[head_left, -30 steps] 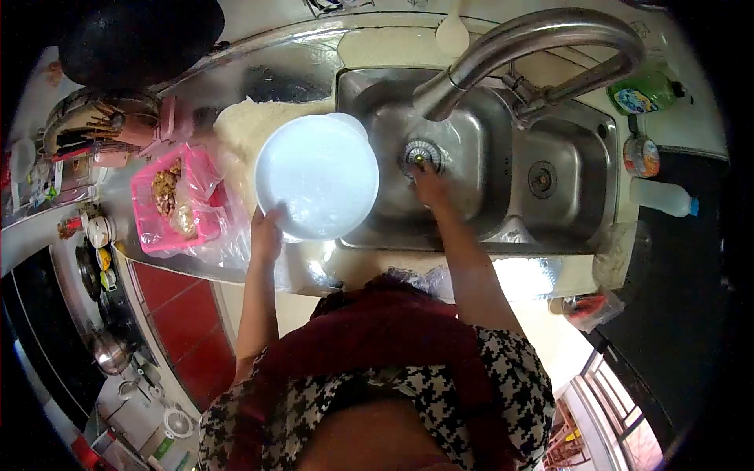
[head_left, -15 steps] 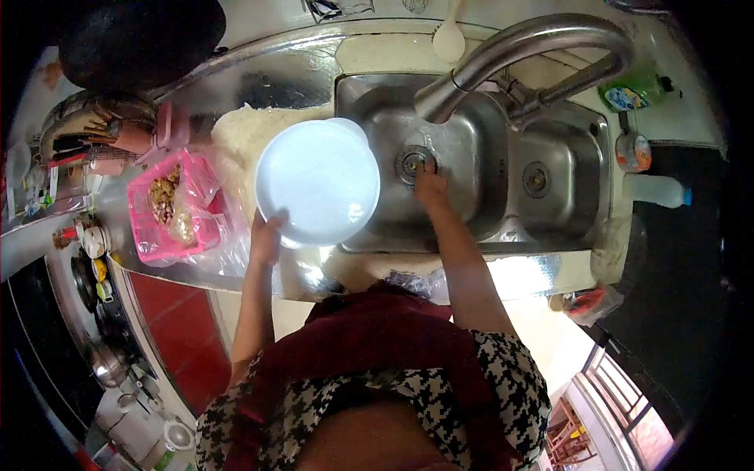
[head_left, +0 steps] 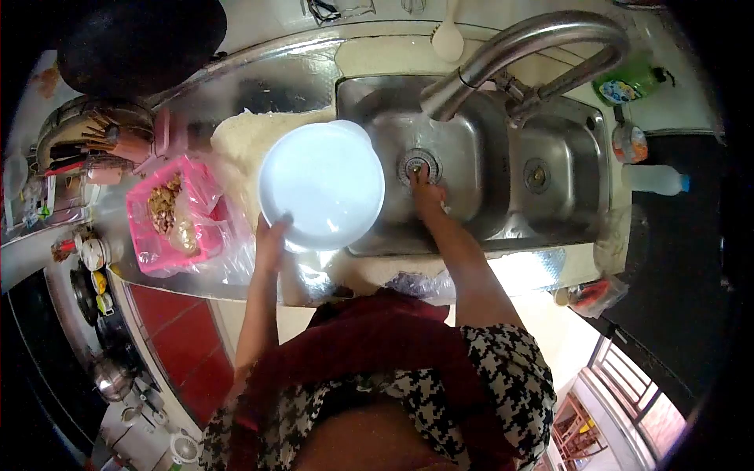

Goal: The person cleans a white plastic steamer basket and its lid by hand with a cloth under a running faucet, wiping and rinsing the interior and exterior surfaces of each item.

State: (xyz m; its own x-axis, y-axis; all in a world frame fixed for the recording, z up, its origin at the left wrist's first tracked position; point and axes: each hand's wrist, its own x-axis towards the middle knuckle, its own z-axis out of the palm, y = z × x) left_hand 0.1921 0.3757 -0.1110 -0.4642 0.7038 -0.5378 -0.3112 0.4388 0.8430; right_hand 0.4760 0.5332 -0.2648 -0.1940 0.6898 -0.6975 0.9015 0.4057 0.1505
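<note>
A round white basin (head_left: 322, 186) is tilted over the counter at the left edge of the sink. My left hand (head_left: 271, 242) grips its lower left rim, thumb on the inside. In the larger bowl of the steel sink (head_left: 463, 188), my right hand (head_left: 426, 192) reaches down to the drain strainer (head_left: 419, 166). Its fingers are closed at the strainer's middle; whatever they may pinch is too small to make out.
A steel faucet (head_left: 542, 35) arches over the sink from the back. Left stands a pink basket (head_left: 141, 228) with ginger-like pieces and plastic bags. A wooden brush (head_left: 448, 41), a green bottle (head_left: 628, 85) and a clear bottle (head_left: 658, 180) are around the sink.
The view has shifted slightly. My right hand's fingers have moved a little onto the middle of the strainer. My left hand still holds the basin in much the same place.
</note>
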